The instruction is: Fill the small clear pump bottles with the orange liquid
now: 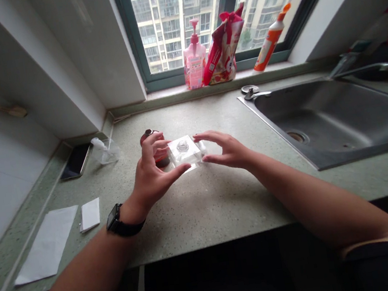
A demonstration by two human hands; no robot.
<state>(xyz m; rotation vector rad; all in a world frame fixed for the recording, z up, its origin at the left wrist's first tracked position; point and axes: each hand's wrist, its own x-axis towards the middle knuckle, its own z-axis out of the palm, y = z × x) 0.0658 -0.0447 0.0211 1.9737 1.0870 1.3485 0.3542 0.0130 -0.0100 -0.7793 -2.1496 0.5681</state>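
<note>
A small clear plastic box [184,151] with a round piece on its top sits on the green speckled counter [203,207]. My left hand [154,173] curls round its left side, thumb along the front edge and fingertips on top. My right hand [224,149] pinches its right side between thumb and fingers. Both hands grip the box. A red round container [150,137] stands right behind my left hand, partly hidden by the fingers. A black watch [120,221] is on my left wrist.
A steel sink [339,119] fills the right. On the sill stand a pink pump bottle [194,60], a red bag [224,48] and an orange-capped bottle [270,39]. Left lie a phone [75,160], a clear small item [105,151] and white papers [50,242].
</note>
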